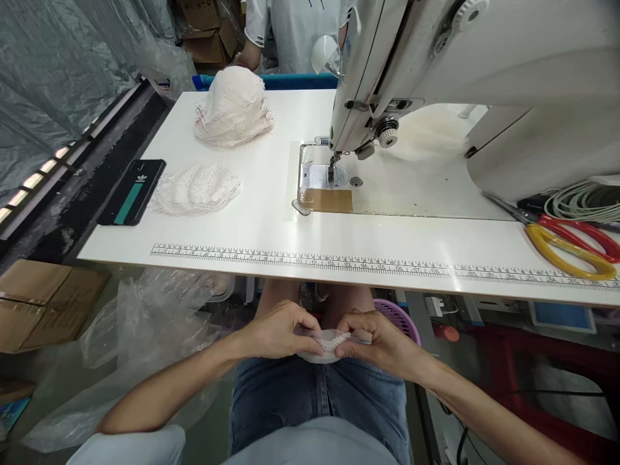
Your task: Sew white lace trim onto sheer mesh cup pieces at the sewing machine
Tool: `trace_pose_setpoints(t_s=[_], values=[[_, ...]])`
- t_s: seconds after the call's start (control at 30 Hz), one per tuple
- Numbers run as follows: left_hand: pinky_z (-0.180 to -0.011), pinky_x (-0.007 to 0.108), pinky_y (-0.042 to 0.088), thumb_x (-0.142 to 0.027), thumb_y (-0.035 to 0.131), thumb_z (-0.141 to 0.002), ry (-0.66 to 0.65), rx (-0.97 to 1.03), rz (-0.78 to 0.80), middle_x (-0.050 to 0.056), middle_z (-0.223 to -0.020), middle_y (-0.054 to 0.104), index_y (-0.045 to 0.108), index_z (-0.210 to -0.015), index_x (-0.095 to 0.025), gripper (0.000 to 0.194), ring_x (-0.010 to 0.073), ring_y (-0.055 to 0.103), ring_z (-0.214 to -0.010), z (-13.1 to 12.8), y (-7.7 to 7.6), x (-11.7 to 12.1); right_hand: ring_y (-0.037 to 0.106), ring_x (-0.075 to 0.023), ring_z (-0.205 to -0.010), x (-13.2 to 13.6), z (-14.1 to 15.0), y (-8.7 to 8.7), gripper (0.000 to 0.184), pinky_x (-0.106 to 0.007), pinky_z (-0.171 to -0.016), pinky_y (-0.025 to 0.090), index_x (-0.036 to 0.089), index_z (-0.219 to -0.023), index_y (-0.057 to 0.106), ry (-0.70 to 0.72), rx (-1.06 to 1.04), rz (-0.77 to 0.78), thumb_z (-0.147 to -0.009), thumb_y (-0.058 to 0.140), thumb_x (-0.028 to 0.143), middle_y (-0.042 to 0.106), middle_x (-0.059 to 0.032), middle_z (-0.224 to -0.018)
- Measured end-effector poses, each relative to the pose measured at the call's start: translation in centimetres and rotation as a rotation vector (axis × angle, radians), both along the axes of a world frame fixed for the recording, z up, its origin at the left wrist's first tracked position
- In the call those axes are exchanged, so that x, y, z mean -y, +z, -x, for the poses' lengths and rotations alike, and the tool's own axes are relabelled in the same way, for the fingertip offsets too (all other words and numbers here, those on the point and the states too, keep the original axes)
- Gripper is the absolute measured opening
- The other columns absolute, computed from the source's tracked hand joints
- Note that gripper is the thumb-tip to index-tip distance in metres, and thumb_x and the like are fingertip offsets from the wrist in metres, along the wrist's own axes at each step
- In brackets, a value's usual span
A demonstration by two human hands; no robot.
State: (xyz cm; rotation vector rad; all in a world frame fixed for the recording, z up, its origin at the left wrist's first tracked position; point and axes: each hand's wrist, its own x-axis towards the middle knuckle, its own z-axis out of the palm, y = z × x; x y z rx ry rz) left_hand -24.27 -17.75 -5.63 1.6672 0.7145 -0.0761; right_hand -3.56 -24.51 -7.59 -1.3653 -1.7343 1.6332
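Both my hands are down at my lap, below the table's front edge. My left hand and my right hand are closed in pinches on a small white lace piece, held between them over my jeans. On the white table lie a flat lace piece and, farther back, a mound of stacked lace pieces. The sewing machine stands at the right, with its needle and presser foot over the metal plate.
A black phone lies at the table's left edge. Red and yellow scissors and coiled cable sit at the right. A printed ruler runs along the front edge. Plastic bags hang lower left. Another person in white stands behind.
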Motion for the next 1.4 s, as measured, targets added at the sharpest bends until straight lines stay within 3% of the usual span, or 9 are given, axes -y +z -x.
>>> trace_pose_setpoints(t_s=[0.33, 0.63, 0.83, 1.0, 1.17, 1.4], values=[[-0.052, 0.018, 0.027, -0.036, 0.069, -0.070, -0.021, -0.038, 0.019, -0.005, -0.056, 0.048, 0.066, -0.069, -0.013, 0.023, 0.0074, 0.042, -0.056, 0.2, -0.2, -0.1, 0.046, -0.0101, -0.058, 0.1, -0.3, -0.4, 0.027, -0.020, -0.050, 0.031, 0.017, -0.070, 0.059, -0.025, 0.053, 0.017, -0.079, 0.061, 0.042, 0.055, 0.0033, -0.063], [-0.065, 0.019, 0.040, -0.031, 0.068, -0.072, -0.013, -0.080, 0.067, 0.001, -0.076, 0.069, 0.073, -0.078, -0.016, 0.016, 0.0147, 0.060, -0.075, 0.6, 0.0, -0.2, 0.050, -0.0123, -0.063, 0.2, -0.8, -0.9, 0.026, -0.022, -0.056, 0.038, 0.017, -0.069, 0.056, -0.038, -0.070, 0.110, -0.080, 0.060, 0.041, 0.056, 0.0019, -0.066], [-0.061, 0.019, 0.040, -0.026, 0.068, -0.071, -0.002, -0.030, 0.151, 0.001, -0.073, 0.068, 0.071, -0.080, -0.014, 0.015, 0.0126, 0.059, -0.068, 0.8, -0.2, -0.4, 0.050, -0.0126, -0.064, 0.2, -0.7, -0.7, 0.028, -0.022, -0.057, 0.039, 0.017, -0.070, 0.054, -0.027, -0.072, 0.127, -0.080, 0.060, 0.044, 0.055, 0.0017, -0.066], [-0.054, 0.018, 0.034, -0.038, 0.072, -0.067, -0.015, 0.047, 0.196, -0.001, -0.071, 0.062, 0.069, -0.086, -0.014, 0.030, 0.0104, 0.051, -0.063, 0.3, -0.4, -0.1, 0.048, -0.0121, -0.063, 0.2, -0.2, -0.2, 0.028, -0.022, -0.055, 0.036, 0.018, -0.072, 0.056, 0.026, -0.028, 0.091, -0.083, 0.057, 0.044, 0.055, 0.0018, -0.066], [-0.048, 0.018, 0.027, -0.043, 0.069, -0.067, 0.061, -0.050, 0.197, -0.003, -0.059, 0.052, 0.069, -0.075, -0.012, 0.032, 0.0082, 0.043, -0.056, -0.5, -1.1, 0.7, 0.042, -0.0106, -0.057, 0.4, 0.2, 0.1, 0.029, -0.022, -0.050, 0.029, 0.019, -0.071, 0.057, 0.058, 0.081, 0.046, -0.084, 0.056, 0.045, 0.050, 0.0030, -0.061], [-0.052, 0.018, 0.032, -0.038, 0.071, -0.066, 0.120, -0.063, 0.303, -0.001, -0.062, 0.060, 0.070, -0.076, -0.012, 0.029, 0.0100, 0.049, -0.058, 0.2, -1.5, 0.9, 0.050, -0.0130, -0.067, 0.5, 0.0, 0.1, 0.023, -0.022, -0.057, 0.033, 0.021, -0.080, 0.061, 0.092, 0.108, 0.054, -0.086, 0.054, 0.042, 0.058, 0.0016, -0.072]])
